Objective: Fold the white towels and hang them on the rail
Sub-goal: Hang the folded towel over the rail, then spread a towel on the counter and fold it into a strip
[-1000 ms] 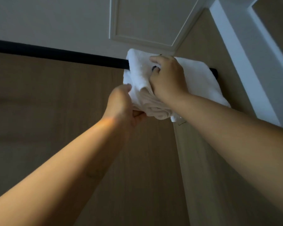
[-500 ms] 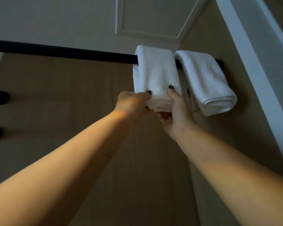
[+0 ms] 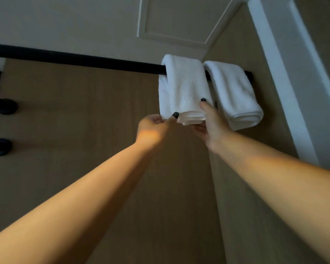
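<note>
Two folded white towels hang side by side over a black rail [image 3: 88, 60] near its right end. I hold the left towel [image 3: 185, 88] by its lower edge. My left hand [image 3: 153, 125] pinches its bottom left corner, thumb on the front. My right hand [image 3: 211, 123] grips its bottom right corner, thumb up on the front and fingers underneath. The right towel [image 3: 236, 96] hangs untouched close to the side wall.
The rail runs across a wooden back wall [image 3: 84, 130] and ends at a wooden side wall [image 3: 246, 206] on the right. Black round fittings [image 3: 3, 106] stick out at the far left. A white panelled ceiling [image 3: 171, 18] is above.
A second ago both hands bunched the left towel over the rail, hiding part of the right one. Now it hangs flat and both hands hold its lower corners.
</note>
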Demonstrator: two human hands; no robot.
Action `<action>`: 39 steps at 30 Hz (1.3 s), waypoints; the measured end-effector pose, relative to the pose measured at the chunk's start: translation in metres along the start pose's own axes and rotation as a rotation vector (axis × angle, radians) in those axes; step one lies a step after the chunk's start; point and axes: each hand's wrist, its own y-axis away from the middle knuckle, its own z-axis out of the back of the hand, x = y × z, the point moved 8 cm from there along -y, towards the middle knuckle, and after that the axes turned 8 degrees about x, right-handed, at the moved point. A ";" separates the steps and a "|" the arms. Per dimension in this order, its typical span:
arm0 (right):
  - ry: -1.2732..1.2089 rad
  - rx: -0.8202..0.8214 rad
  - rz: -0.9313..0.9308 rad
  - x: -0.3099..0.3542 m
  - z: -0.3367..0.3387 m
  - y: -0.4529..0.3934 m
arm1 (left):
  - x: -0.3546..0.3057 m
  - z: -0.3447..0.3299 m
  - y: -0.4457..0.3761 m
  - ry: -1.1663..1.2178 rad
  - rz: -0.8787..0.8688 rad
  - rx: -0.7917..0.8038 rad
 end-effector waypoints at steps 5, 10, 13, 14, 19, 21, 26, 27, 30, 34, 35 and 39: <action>0.032 -0.068 -0.043 0.002 0.011 0.018 | 0.008 0.011 0.023 -0.015 0.035 0.014; 0.081 -0.191 -0.042 -0.005 0.026 0.032 | 0.027 0.016 0.047 -0.277 0.107 0.105; 0.164 -0.218 -0.064 -0.018 0.034 0.043 | 0.035 0.020 0.064 -0.447 0.129 0.132; 0.246 -0.215 -0.068 -0.021 0.037 0.047 | 0.036 0.022 0.069 -0.494 0.135 0.146; 0.791 -0.090 -0.009 -0.023 0.047 0.071 | 0.039 0.020 0.092 -0.570 0.176 0.226; 1.024 0.035 -0.002 -0.020 0.052 0.086 | 0.040 0.014 0.108 -0.598 0.191 0.258; 1.686 0.499 0.194 -0.014 0.050 0.138 | 0.040 -0.002 0.155 -0.654 0.229 0.323; 1.701 0.563 0.197 -0.017 0.050 0.147 | 0.041 -0.002 0.165 -0.662 0.240 0.331; 1.691 0.691 0.162 -0.037 0.048 0.176 | 0.046 0.003 0.200 -0.691 0.293 0.350; 1.652 0.805 0.134 -0.073 0.036 0.219 | 0.054 0.022 0.242 -0.802 0.312 0.416; 1.635 0.832 0.125 -0.082 0.031 0.231 | 0.055 0.029 0.252 -0.831 0.314 0.432; 1.559 0.919 0.082 -0.113 0.009 0.277 | 0.062 0.065 0.292 -0.903 0.340 0.465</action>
